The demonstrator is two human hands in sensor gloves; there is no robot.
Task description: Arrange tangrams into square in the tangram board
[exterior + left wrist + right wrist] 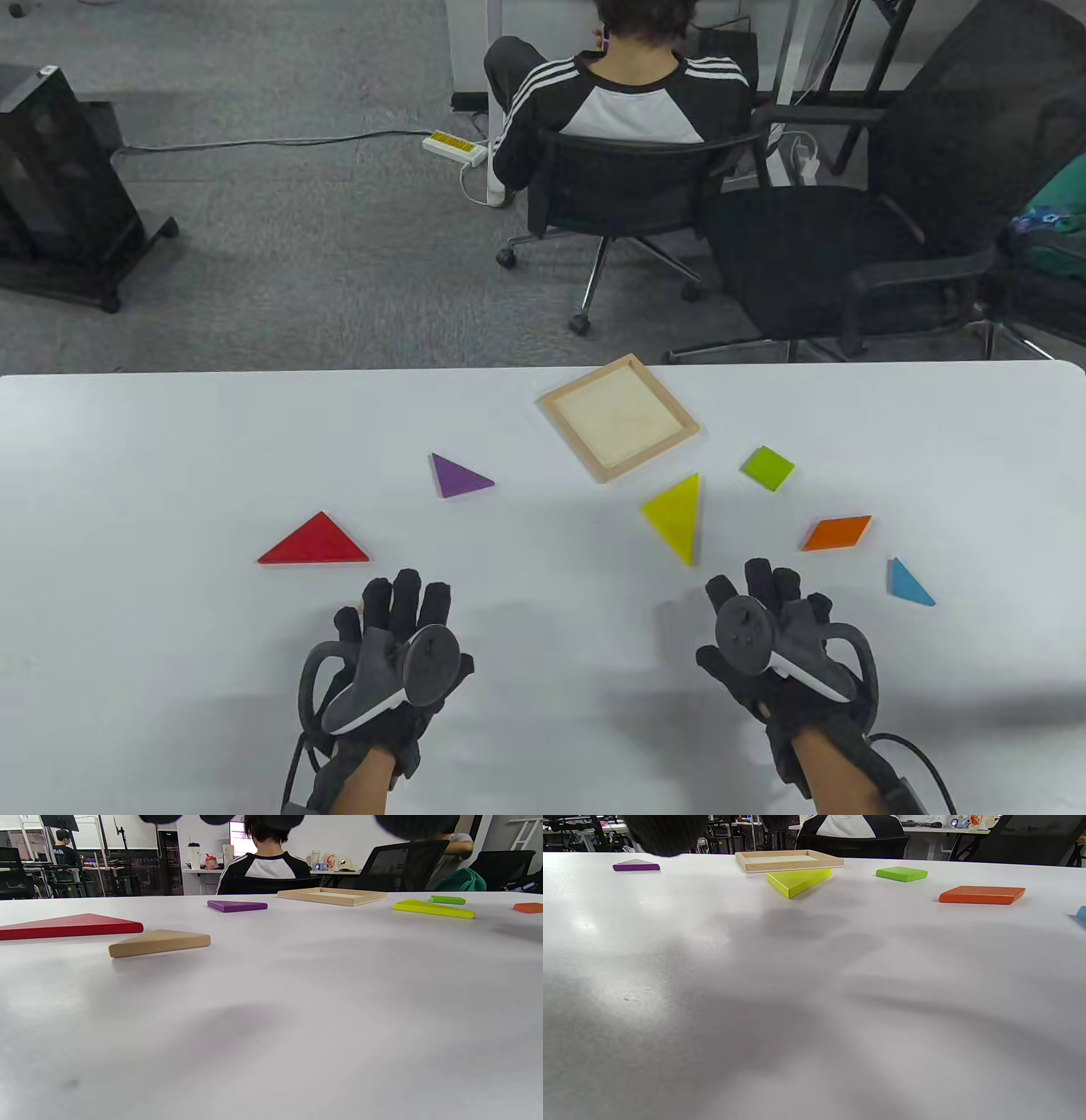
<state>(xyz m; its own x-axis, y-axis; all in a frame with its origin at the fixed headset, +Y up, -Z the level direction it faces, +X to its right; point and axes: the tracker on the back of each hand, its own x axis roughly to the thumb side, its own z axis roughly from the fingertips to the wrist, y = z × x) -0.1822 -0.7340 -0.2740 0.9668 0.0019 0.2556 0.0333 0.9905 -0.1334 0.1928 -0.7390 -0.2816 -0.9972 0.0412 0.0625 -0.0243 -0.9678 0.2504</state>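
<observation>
Both grips, left hand [392, 632] and right hand [768, 632], rest flat, empty.

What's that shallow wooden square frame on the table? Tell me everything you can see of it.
The shallow square wooden tray is pale, light wood: a raised rim around a flat, lighter recessed floor. It lies flat on the white table, near the far edge, turned cornerwise so it reads as a diamond from above. Nothing lies inside it. No hand touches it. The yellow triangle lies close to its near corner, apparently apart from it.
</observation>
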